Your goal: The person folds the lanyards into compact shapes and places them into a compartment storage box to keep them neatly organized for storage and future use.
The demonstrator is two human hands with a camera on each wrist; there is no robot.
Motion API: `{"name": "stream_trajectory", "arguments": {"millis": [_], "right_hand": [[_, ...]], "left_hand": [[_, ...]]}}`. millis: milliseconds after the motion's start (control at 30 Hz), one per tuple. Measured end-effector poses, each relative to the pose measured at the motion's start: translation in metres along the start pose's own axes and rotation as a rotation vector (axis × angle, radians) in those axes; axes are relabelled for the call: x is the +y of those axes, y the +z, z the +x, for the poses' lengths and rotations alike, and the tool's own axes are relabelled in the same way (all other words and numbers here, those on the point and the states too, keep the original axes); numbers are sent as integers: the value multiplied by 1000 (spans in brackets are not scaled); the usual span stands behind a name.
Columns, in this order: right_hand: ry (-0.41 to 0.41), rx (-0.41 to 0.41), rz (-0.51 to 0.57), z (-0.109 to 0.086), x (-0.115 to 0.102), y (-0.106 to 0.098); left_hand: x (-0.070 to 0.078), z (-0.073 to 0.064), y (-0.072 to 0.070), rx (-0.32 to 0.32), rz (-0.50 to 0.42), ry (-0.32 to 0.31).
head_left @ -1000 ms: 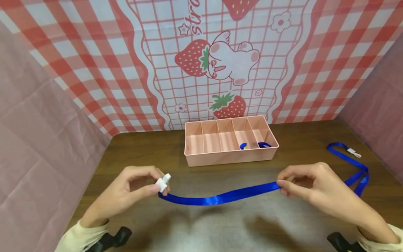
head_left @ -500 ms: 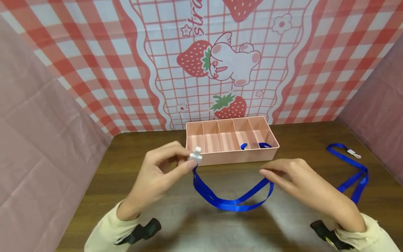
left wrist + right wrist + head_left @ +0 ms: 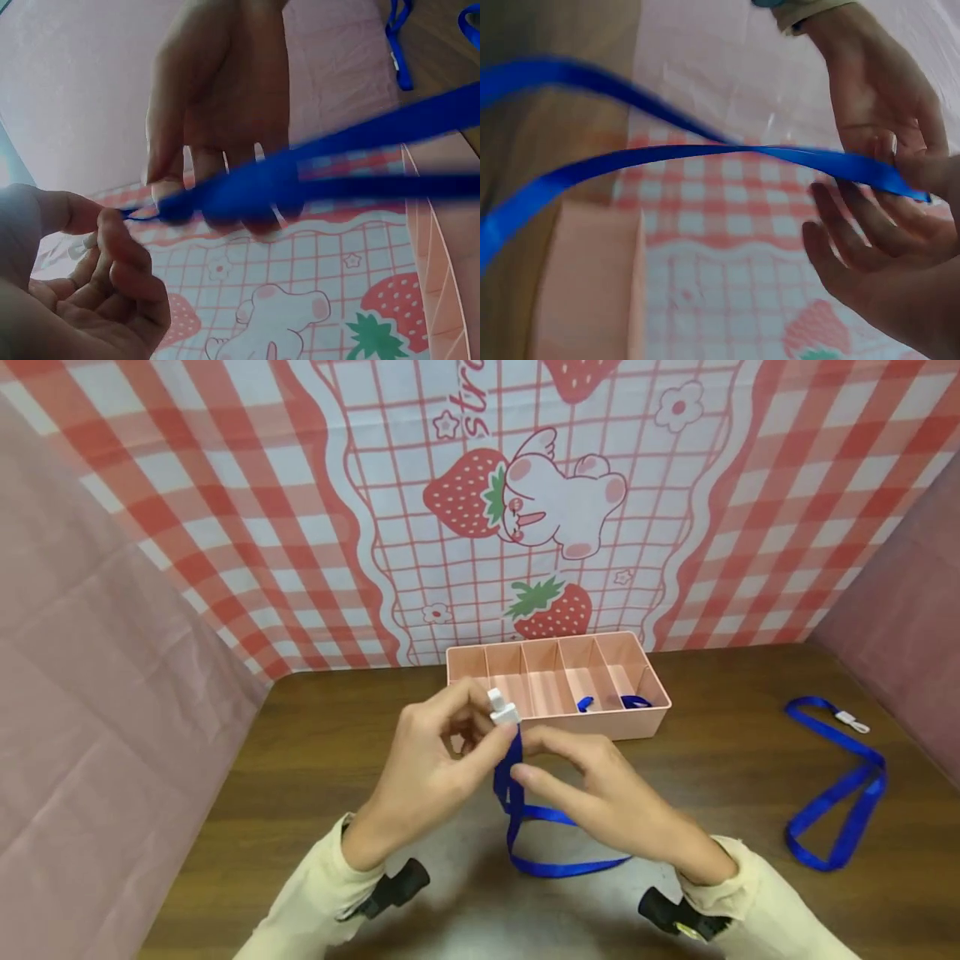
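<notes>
My left hand (image 3: 438, 760) pinches the white plastic clip (image 3: 504, 708) of a blue lanyard (image 3: 516, 843) between thumb and fingers, with the clip's tab pointing up. From the clip the strap hangs in a loop that runs right, passing partly out of sight behind my right hand (image 3: 600, 785). The right thumb and loosely extended fingers stand around the strap just below the clip. In the left wrist view the blurred strap (image 3: 247, 187) crosses in front of the right fingers (image 3: 247, 161). The right wrist view shows two strap lengths (image 3: 630, 157) converging toward both hands.
Behind the hands a pink compartment box (image 3: 592, 725) stands on the wooden table (image 3: 322, 727). Its two rightmost compartments hold blue strap pieces (image 3: 636, 702). A second blue lanyard (image 3: 840, 739) with a white clip lies at the right. A checked strawberry cloth (image 3: 247, 527) hangs behind.
The left hand has moved right and up with the clip. The right hand has moved left from the strap's far end to near the clip, and the stretched strap now hangs folded.
</notes>
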State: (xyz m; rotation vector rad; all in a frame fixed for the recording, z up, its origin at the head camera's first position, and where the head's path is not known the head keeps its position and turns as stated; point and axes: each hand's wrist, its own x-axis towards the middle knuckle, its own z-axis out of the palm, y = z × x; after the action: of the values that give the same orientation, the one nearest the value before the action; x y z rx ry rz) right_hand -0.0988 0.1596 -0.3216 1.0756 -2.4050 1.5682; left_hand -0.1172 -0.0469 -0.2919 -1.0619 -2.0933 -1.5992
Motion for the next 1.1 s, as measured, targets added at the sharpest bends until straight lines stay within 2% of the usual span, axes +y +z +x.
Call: {"name": "stream_trajectory", "arguments": {"millis": [133, 233, 333, 467, 633, 767, 900, 1100], "right_hand": [[105, -24, 305, 5, 5, 4], [166, -68, 410, 5, 8, 2], [193, -93, 410, 6, 10, 0], [189, -100, 355, 8, 10, -2], [197, -56, 329, 10, 9, -2], [220, -34, 377, 9, 9, -1], [233, -58, 444, 9, 9, 1], [159, -79, 454, 9, 10, 5]], "left_hand": [[-6, -1, -5, 45, -19, -24], [-11, -3, -8, 60, -37, -43], [-15, -3, -11, 58, -51, -55], [-18, -3, -13, 45, -97, -61], [-16, -1, -15, 18, -158, -76], [-15, 0, -16, 9, -164, -82], [-13, 0, -16, -2, -173, -90], [-14, -1, -17, 6, -177, -82]]}}
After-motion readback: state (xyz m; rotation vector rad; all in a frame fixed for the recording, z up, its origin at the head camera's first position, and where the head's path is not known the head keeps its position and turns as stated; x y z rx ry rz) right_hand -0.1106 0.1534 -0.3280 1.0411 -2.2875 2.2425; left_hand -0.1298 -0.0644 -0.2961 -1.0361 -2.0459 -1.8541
